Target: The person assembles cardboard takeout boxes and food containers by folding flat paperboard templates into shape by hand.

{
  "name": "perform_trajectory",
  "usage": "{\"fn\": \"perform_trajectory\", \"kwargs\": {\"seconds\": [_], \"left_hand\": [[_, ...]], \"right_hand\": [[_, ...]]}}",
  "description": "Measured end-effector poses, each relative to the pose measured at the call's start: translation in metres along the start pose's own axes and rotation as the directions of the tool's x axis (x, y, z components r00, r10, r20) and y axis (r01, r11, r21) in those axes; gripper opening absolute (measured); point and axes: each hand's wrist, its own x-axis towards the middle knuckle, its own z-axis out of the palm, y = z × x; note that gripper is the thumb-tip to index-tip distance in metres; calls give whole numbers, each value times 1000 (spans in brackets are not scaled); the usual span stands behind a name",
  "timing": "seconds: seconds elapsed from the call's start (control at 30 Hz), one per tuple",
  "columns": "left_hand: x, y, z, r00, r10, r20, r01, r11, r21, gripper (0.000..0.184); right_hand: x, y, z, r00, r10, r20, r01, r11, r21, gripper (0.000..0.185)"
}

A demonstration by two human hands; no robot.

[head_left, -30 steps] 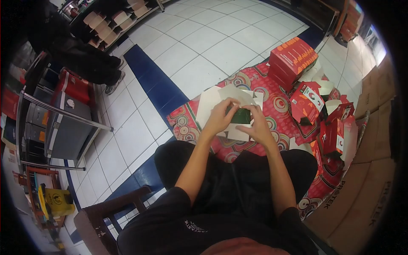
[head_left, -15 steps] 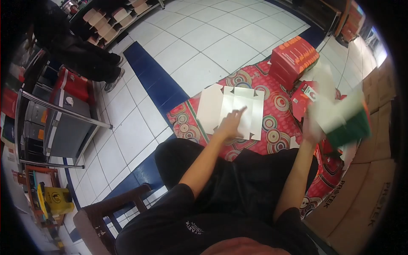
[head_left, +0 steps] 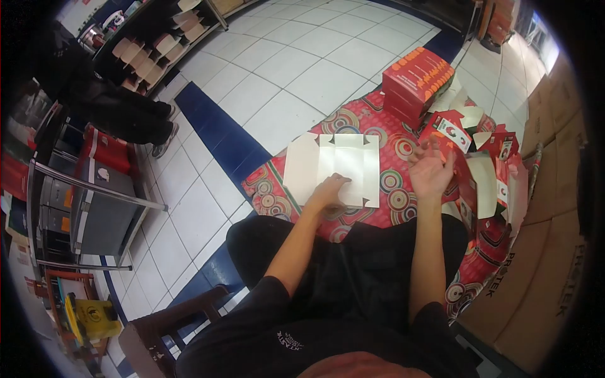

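A flat unfolded carton (head_left: pixel 348 165) lies white side up on the red patterned cloth before me, with flaps and notched corners. My left hand (head_left: pixel 329 191) rests on its lower edge, fingers loosely apart, holding nothing. To the right, above the cloth, my right hand (head_left: pixel 432 170) is turned palm up with its fingers spread and nothing in it. Just beyond its fingertips is a red printed carton (head_left: pixel 450 131). A partly folded carton (head_left: pixel 483 184) with a pale inside stands right of that hand, among other red cartons.
A stack of red and orange boxes (head_left: pixel 417 85) stands at the far edge of the cloth (head_left: pixel 343 120). Large brown cardboard boxes (head_left: pixel 535 283) line the right side. At left are a metal-framed rack (head_left: pixel 104 189), a yellow container (head_left: pixel 94 318) and a standing person's legs (head_left: pixel 120 107).
My right hand has let go of the green and white carton on the right and moved left, opening. My left hand has drawn back slightly on the flat carton.
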Motion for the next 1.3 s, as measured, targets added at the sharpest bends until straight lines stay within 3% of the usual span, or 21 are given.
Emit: {"fn": "perform_trajectory", "kwargs": {"seconds": [0.13, 0.2, 0.23, 0.27, 0.3, 0.33, 0.37, 0.4, 0.47, 0.5, 0.57, 0.63, 0.7, 0.77, 0.8, 0.87, 0.9, 0.97, 1.03, 1.2, 1.3], "left_hand": [[1, -14, 2, 999, -29, 18, 30, 999, -19, 94], [2, -23, 5, 986, 152, -66, -149, 988, 46, 61], [2, -20, 2, 986, 153, -67, -150, 988, 45, 61], [4, -17, -2, 998, 39, -42, -38, 999, 14, 44], [2, -4, -14, 997, -74, -13, 74, 997, -16, 30], [0, 7, -26, 997, -70, -14, 70, 997, -17, 30], [-4, 19, -40, 989, -16, -146, 3, 996, -89, 25], [-6, 29, -55, 960, 29, -279, -74, 986, -150, 23], [-8, 41, -84, 936, 119, -331, -148, 987, -65, 22], [-11, 45, -95, 907, 197, -374, -206, 978, 16, 22], [-17, 52, -123, 917, 178, -357, -178, 983, 33, 22], [-24, 48, -139, 920, 161, -356, -149, 987, 61, 22], [-31, 42, -145, 924, 101, -370, -137, 988, -73, 21], [-40, 29, -126, 927, 60, -369, -129, 978, -166, 21], [-39, 24, -120, 930, 16, -367, -118, 959, -257, 22], [-33, 25, -119, 951, 58, -305, -130, 967, -221, 22], [-34, 27, -118, 966, 95, -239, -139, 974, -176, 23], [-34, 33, -116, 967, 86, -241, -130, 976, -174, 23], [-34, 35, -111, 958, 157, -238, -184, 978, -96, 24], [-31, 38, -105, 964, 133, -229, -180, 963, -201, 31], [-32, 43, -107, 964, 116, -237, -182, 944, -277, 31]], "right_hand": [[-3, 18, 19, 986, 77, -146, -108, 970, -219, 54], [-3, 23, 21, 985, 132, -115, -164, 923, -347, 50], [-3, 26, 21, 977, 191, -94, -212, 856, -472, 47], [-2, 33, 13, 977, 191, -94, -212, 855, -473, 47], [0, 44, -4, 987, 158, -26, -108, 538, -836, 42], [2, 51, -12, 986, 159, 51, 36, 93, -995, 38], [-6, 54, -12, 986, 156, 52, 39, 90, -995, 38], [-20, 60, -13, 947, 215, 237, 281, -208, -937, 36], [-24, 64, -12, 873, 312, 374, 484, -469, -739, 35], [-19, 65, -10, 908, 300, 291, 403, -441, -802, 32], [-12, 70, -5, 932, 306, 195, 315, -415, -854, 30], [-2, 77, 4, 984, 5, 177, 177, -44, -983, 27], [1, 78, 0, 994, 29, 107, 109, -78, -991, 24], [1, 80, -10, 992, 120, 32, 29, 29, -999, 21], [0, 81, -6, 993, 114, 33, 30, 21, -999, 21], [-8, 91, 12, 959, 236, 158, 143, 79, -987, 20], [-12, 94, 21, 956, 247, 155, 141, 77, -987, 20], [-16, 98, 37, 864, 419, 280, 349, -95, -932, 19], [-19, 105, 31, 875, 393, 281, 358, -135, -924, 18], [-17, 112, 29, 925, 4, 380, 373, -194, -907, 15], [-17, 113, 30, 932, -73, 356, 342, -157, -926, 15]]}}
